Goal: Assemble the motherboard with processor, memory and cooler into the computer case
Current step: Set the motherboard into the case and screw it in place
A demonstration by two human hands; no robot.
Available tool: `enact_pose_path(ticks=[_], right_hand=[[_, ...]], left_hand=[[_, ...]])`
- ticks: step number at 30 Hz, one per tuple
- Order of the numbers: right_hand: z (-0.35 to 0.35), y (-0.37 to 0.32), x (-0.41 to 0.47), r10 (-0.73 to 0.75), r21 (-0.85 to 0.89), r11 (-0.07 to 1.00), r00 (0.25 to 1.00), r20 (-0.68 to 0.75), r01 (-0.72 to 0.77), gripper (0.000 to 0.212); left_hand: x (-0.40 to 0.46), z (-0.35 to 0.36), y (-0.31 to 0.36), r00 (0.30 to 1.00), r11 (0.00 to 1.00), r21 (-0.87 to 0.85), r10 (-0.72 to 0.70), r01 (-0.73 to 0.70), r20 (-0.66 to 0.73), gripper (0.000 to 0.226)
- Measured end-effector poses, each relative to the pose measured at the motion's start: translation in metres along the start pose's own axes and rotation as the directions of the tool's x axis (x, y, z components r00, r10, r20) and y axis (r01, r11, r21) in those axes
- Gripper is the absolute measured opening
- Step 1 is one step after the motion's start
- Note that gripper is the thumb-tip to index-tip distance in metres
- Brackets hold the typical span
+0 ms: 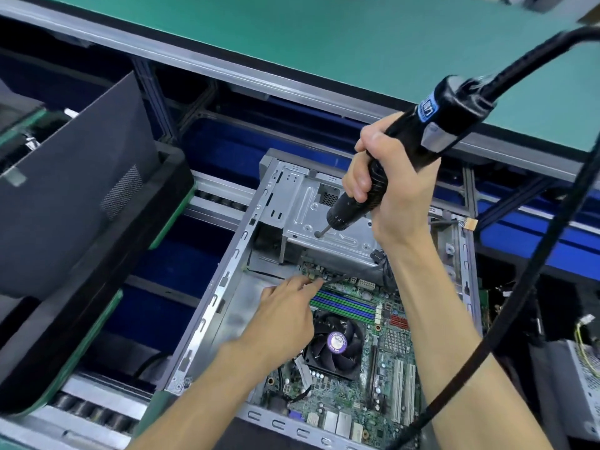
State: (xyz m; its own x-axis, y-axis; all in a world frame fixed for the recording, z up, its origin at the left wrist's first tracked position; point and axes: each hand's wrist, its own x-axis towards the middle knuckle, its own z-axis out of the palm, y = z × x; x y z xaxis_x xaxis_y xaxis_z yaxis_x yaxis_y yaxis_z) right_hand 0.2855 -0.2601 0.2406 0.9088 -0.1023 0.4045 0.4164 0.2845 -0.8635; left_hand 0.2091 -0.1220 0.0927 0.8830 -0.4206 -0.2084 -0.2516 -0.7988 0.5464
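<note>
Hiding part of the motherboard under both forearms; running off the bottom edge with its port row. Blurring at the far board corner, so impossible to tell whether the left fingertips are touching a screw, a cable or the board itself. Hiding the driver bit's tip against the drive cage, so contact impossible to judge. Trailing off the top right: the driver's black cord, looping down past the right forearm and out at the bottom.

Lying open on a roller conveyor, side up: the case, with blue bins in the gaps below the line. Spanning the back, a green-topped bench on an aluminium frame. Leaning at left in a black tray, a dark case panel. Sitting at the right edge, partly cut off, a grey power supply.

Sitting flat inside the case: the board, with the cooler mounted mid-board and the memory slotted just beyond it, toward the cage.

Reaching to the far board corner: the left hand, fingers extended and close together, tips drawn toward a pinch. Wrapping tightly round the black driver: the right hand, fist closed, tool tilted, bit pointing down-left over the cage.
</note>
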Motion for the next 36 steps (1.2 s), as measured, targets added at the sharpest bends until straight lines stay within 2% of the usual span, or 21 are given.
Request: enact_pose_path(ticks=[6, 10, 18, 29, 36], right_hand=[[0.003, 0.004, 0.005, 0.014, -0.021, 1.0, 0.998, 0.055, -0.013, 0.015], [0.004, 0.006, 0.007, 0.029, -0.04, 0.999, 0.998, 0.061, -0.026, 0.015], [0.004, 0.009, 0.002, 0.03, -0.049, 0.998, 0.998, 0.064, -0.027, 0.014], [0.007, 0.016, 0.002, 0.023, -0.125, 0.992, 0.992, 0.125, -0.008, 0.017], [0.006, 0.021, 0.004, 0.066, -0.14, 0.989, 0.991, 0.117, -0.049, 0.017]], left_hand=[[-0.001, 0.002, 0.001, 0.999, 1.0, -0.002, 0.016, -0.016, 0.036, 0.067], [0.0, 0.001, 0.002, 0.999, 0.999, -0.004, 0.039, -0.039, 0.012, 0.067], [0.002, -0.001, 0.004, 0.997, 0.994, -0.088, 0.072, -0.071, 0.011, 0.068], [-0.003, 0.001, 0.008, 0.996, 0.997, -0.032, 0.075, -0.073, 0.056, 0.074], [-0.002, 0.0, 0.009, 0.995, 0.997, -0.002, 0.076, -0.076, 0.057, 0.074]])
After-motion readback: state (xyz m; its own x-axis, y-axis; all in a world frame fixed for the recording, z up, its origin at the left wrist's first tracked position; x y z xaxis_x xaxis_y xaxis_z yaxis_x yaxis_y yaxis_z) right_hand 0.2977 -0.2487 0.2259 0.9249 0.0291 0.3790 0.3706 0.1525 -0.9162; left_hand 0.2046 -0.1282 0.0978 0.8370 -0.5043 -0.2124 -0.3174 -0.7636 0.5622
